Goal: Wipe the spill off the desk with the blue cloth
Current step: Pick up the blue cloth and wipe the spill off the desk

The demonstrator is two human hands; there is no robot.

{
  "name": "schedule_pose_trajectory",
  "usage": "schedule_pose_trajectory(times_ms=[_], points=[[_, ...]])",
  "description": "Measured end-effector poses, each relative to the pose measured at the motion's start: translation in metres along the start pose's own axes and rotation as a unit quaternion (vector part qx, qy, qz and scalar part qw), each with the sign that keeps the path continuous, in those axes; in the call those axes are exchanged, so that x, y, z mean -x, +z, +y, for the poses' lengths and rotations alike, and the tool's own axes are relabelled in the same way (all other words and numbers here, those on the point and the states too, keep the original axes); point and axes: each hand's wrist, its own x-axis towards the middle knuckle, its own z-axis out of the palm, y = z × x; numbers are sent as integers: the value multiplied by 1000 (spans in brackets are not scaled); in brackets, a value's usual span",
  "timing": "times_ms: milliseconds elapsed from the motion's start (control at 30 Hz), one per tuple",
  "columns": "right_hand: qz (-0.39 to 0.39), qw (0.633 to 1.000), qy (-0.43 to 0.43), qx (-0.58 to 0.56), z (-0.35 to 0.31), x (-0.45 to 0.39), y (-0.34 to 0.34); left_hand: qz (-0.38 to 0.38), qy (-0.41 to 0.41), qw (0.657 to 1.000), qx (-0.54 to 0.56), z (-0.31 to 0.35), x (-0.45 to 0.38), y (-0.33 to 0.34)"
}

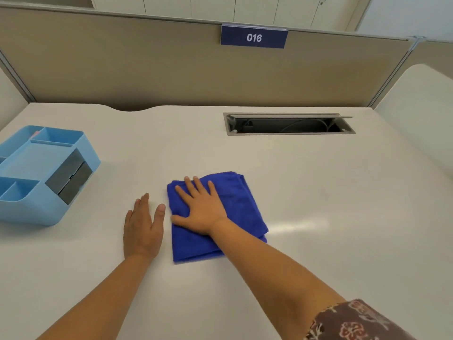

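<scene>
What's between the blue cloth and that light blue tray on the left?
The left hand, flat on the desk beside the blue cloth; otherwise bare desk up to the tray, per the head view.

The desk (294, 192) has a smooth, pale top with a soft sheen. The blue cloth (235, 200) looks plush and matt. The organiser (49, 209) is smooth light-blue plastic. The partition (147, 69) looks like matt fabric.

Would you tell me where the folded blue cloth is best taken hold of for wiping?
Probably by its near edge, from the person's side: the blue cloth lies flat and folded on the desk, layers showing there. The right hand presses flat on top; the left hand rests beside it.
</scene>
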Motion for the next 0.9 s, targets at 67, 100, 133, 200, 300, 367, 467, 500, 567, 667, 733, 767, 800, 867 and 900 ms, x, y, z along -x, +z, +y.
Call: schedule_pose_trajectory(times_ms=[67,100,133,200,300,367,467,500,567,667,733,767,800,867,900], points=[[-2,1000,-28,-4,-11,20,5,-6,-25,999,33,-1,0,-1],[-1,999,-40,-8,-14,32,7,-11,-35,998,42,0,0,-1],[1,999,-53,-10,-15,44,9,-17,-41,998,39,0,-1,-2],[-2,997,-76,-7,-11,71,13,-26,-49,998,22,0,-1,-2],[-12,996,-82,-17,17,107,12,-32,-49,998,7,-1,-1,-1],[-11,998,-56,-14,46,120,7,-34,-48,998,4,-2,-1,-1],[0,1000,26,-7,95,127,-3,-31,-43,999,1,-2,-1,0],[4,998,55,-6,111,126,-6,-29,-45,999,3,-1,-1,-1],[5,995,103,-1,138,123,-12,-29,-48,998,3,1,-1,0],[3,990,138,4,151,119,-15,-25,-41,999,-2,2,-1,-1],[5,989,144,18,146,119,-17,-28,-41,999,-1,2,-1,-2],[17,987,156,19,143,121,-18,-29,-40,999,-3,2,0,-1],[41,983,181,11,139,123,-19,-28,-38,999,-6,2,0,-1],[107,953,281,-31,129,127,-19,-23,-37,999,-12,4,-1,-2],[134,926,349,-59,124,127,-20,-21,-36,999,-15,5,-1,-2]])
